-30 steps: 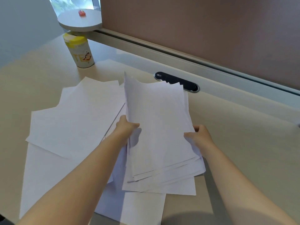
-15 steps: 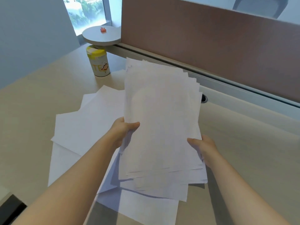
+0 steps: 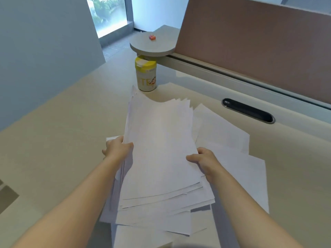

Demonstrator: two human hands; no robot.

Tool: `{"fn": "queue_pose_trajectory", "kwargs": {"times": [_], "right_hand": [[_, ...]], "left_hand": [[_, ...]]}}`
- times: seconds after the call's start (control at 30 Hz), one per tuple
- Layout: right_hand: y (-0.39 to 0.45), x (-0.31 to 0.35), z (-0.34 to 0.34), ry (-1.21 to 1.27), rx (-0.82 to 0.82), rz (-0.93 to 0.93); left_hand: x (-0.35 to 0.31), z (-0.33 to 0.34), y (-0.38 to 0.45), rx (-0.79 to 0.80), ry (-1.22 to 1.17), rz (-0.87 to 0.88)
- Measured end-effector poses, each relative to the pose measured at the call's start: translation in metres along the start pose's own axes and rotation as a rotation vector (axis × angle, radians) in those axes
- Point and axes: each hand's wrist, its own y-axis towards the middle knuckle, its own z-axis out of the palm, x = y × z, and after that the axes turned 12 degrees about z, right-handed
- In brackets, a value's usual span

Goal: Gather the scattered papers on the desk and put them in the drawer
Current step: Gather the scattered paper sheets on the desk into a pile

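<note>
A fanned stack of white papers point(image 3: 161, 149) is lifted a little off the beige desk point(image 3: 59, 133), its edges uneven. My left hand point(image 3: 117, 149) grips the stack's left edge, thumb on top. My right hand point(image 3: 204, 160) grips its right edge the same way. More loose white sheets point(image 3: 232, 140) lie flat on the desk under and to the right of the stack, and a few show below it near the front edge. No drawer is in view.
A yellow-lidded white canister point(image 3: 145, 76) stands just beyond the papers. Above it sits a round grey shelf point(image 3: 152, 46) with a small orange item. A black cable slot point(image 3: 248, 110) lies in the desk at right, before a brown partition point(image 3: 259, 47).
The stack has been carried left over the remaining sheets and lowered, with both hands still gripping it. The view has swung left, so the loose sheets now lie to the right.
</note>
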Motion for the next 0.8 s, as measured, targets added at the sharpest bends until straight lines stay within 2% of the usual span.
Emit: {"fn": "queue_pose_trajectory", "kwargs": {"times": [0.17,0.37,0.5,0.6,0.8], "right_hand": [[0.013,0.012,0.027,0.086,-0.085,-0.022],[0.018,0.021,0.045,-0.167,-0.261,-0.093],[0.014,0.024,0.052,-0.354,-0.295,-0.140],[0.007,0.025,0.058,-0.482,-0.260,-0.160],[0.012,0.007,0.068,-0.582,-0.254,-0.070]], "left_hand": [[0.011,-0.020,0.013,0.071,-0.014,0.024],[0.015,-0.037,0.018,0.117,-0.105,0.028],[0.023,-0.052,0.015,0.086,-0.159,-0.033],[0.032,-0.060,0.010,0.051,-0.211,-0.064],[0.056,-0.059,-0.007,0.035,-0.326,-0.179]]}}
